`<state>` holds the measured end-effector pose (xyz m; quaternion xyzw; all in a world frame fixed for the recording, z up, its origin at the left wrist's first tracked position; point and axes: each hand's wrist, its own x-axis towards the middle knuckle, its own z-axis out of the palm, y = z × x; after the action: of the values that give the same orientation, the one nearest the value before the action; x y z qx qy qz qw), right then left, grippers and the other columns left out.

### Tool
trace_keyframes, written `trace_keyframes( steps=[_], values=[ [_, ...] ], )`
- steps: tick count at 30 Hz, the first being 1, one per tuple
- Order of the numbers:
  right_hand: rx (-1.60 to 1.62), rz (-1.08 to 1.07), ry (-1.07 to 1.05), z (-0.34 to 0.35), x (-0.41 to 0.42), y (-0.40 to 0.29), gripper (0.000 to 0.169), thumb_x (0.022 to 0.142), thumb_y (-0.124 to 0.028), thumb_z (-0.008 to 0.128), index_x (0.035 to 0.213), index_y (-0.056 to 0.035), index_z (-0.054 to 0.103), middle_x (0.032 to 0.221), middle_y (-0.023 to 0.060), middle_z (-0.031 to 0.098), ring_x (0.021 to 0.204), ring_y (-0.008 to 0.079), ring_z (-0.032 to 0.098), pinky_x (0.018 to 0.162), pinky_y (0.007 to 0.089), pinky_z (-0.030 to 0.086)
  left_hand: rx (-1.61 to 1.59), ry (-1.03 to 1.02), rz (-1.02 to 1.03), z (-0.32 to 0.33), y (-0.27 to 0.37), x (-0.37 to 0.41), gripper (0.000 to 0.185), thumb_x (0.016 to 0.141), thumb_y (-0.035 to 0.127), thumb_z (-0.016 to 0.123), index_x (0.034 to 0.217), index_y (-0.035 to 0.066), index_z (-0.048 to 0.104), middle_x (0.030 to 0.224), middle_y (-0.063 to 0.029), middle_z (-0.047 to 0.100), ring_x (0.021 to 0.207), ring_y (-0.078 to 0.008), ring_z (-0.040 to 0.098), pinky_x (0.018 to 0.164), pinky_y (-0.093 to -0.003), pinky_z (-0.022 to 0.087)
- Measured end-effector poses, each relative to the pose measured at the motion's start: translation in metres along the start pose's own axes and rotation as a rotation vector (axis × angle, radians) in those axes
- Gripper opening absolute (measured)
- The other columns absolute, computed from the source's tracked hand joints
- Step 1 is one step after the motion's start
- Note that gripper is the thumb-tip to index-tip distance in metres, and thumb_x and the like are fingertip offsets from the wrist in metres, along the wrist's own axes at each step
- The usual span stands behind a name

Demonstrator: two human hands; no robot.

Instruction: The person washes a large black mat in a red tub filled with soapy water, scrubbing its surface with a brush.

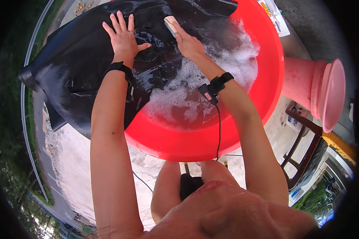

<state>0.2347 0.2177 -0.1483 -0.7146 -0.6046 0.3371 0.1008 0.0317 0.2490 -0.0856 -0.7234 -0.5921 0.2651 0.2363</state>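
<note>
A large black plastic-like sheet (86, 53) is draped over the left side of a red plastic tub (185, 146) and dips into foamy water (194, 89). My left hand (122, 38) lies flat on the wet sheet with fingers spread, holding nothing. To its right, my right hand (188, 41) grips a pale scrubbing brush (170, 25), whose underside faces the sheet; its bristles are hard to make out. Both wrists wear black straps, and a cable hangs from the right one over the tub's near rim.
A pink plastic bucket (299, 83) lies sideways right of the tub. Below it are a white container (296, 119) and a dark-framed chair (305, 146). A printed white packet (275, 18) is at the upper right. Another cable crosses the concrete ground (74, 161).
</note>
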Motion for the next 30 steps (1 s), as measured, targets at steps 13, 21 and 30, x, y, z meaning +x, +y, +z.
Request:
trace_keyframes(
  steps=[13, 21, 30],
  values=[
    [-0.056, 0.093, 0.265, -0.02, 0.076, 0.141, 0.05, 0.101, -0.044, 0.033, 0.149, -0.0464, 0.021, 0.132, 0.0145, 0.059, 0.115, 0.0362, 0.06, 0.094, 0.0482, 0.046, -0.066, -0.004, 0.016, -0.007, 0.008, 0.011, 0.117, 0.069, 0.091, 0.042, 0.155, 0.015, 0.019, 0.158, -0.0233, 0.016, 0.146, -0.0455, 0.01, 0.109, -0.0688, 0.01],
    [0.002, -0.254, 0.124, 0.011, 0.049, -0.059, 0.049, 0.1, -0.041, 0.04, 0.147, -0.0461, 0.027, 0.118, 0.019, 0.063, 0.107, 0.0418, 0.061, 0.091, 0.0503, 0.047, -0.066, -0.034, 0.019, -0.003, 0.004, 0.007, 0.117, 0.068, 0.089, 0.046, 0.155, 0.015, 0.021, 0.158, -0.0228, 0.016, 0.146, -0.0451, 0.01, 0.11, -0.0678, 0.009],
    [-0.152, 0.347, 0.16, -0.026, 0.092, 0.113, 0.054, 0.1, -0.048, 0.035, 0.149, -0.0513, 0.011, 0.128, 0.0152, 0.061, 0.116, 0.035, 0.06, 0.094, 0.0492, 0.045, -0.074, -0.016, 0.036, -0.002, 0.012, 0.009, 0.115, 0.071, 0.089, 0.041, 0.155, 0.014, 0.019, 0.158, -0.0229, 0.015, 0.146, -0.0453, 0.009, 0.111, -0.0669, 0.009]
  ],
)
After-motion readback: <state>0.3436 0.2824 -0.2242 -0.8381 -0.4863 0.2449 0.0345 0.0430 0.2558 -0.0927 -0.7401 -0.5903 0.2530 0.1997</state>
